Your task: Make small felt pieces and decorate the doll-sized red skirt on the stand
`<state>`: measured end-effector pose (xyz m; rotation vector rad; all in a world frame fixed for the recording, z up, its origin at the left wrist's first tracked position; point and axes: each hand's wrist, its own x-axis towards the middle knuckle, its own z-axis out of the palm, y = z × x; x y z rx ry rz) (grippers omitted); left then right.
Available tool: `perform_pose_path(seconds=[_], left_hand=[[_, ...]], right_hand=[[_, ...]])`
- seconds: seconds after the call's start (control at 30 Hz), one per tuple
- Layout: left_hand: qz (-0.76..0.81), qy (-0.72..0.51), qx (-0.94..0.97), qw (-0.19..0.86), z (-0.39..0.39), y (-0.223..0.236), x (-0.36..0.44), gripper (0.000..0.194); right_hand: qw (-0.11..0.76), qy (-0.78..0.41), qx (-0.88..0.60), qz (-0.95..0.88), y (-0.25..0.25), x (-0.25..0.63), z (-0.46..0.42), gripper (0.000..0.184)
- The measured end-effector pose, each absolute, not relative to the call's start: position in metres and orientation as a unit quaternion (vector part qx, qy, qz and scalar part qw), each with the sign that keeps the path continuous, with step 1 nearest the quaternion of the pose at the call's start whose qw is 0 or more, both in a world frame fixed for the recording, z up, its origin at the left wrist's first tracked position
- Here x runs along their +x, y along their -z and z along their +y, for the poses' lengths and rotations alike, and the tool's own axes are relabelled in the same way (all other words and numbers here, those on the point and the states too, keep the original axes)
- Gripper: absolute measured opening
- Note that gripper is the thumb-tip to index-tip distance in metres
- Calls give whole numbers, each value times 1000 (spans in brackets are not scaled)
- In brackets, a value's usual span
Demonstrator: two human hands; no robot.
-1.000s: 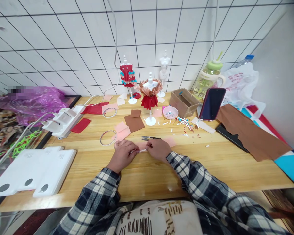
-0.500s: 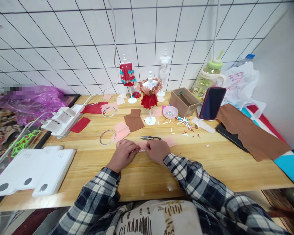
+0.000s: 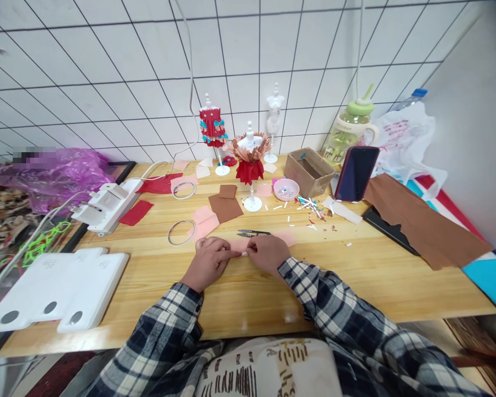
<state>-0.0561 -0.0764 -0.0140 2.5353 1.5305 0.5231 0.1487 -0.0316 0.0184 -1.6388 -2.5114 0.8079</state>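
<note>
Our right grip (image 3: 268,252) pinches a white strip (image 3: 244,253) at the near edge of the pink cloth (image 3: 288,238). Our left grip (image 3: 210,256) points a finger there; we cannot tell whether it clamps anything. Snips (image 3: 252,233) lie just beyond, toward the cloth's far edge. Wood runs from our wrists to the counter's (image 3: 248,309) front edge. We cannot read the print on the jug (image 3: 350,129) or bag (image 3: 413,129).

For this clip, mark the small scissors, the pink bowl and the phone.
Small scissors (image 3: 253,233): head view, near the middle, where blades meet handle.
Pink bowl (image 3: 287,198): head view, on its near wall.
Phone (image 3: 356,173): head view, mid-screen.
</note>
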Motion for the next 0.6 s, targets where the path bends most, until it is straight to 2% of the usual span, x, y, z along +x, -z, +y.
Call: perform_pose_path(seconds=[0.27, 0.6], left_hand=[[505, -167, 844, 67, -76, 14, -56, 34], [503, -170, 845, 71, -75, 14, -57, 33]], right_hand=[[51, -327, -535, -777, -13, 165, -27, 23], [43, -279, -540, -793, -9, 161, -30, 13]])
